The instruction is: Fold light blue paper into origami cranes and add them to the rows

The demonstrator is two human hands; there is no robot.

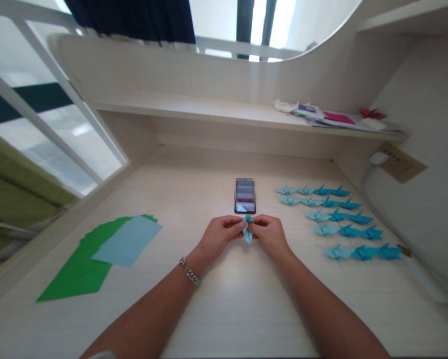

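While the left hand point(221, 233) and right hand point(271, 234), both nearly closed, pinch a light-blue folded paper point(248, 234) just on the near side of the phone point(245, 205), its folding looks advanced but unfinished. Right of the phone, five rows of paper cranes point(337, 215) appear done; left of it, a pale-blue sheet point(129, 243) over green sheets point(74, 269) seems unfolded.
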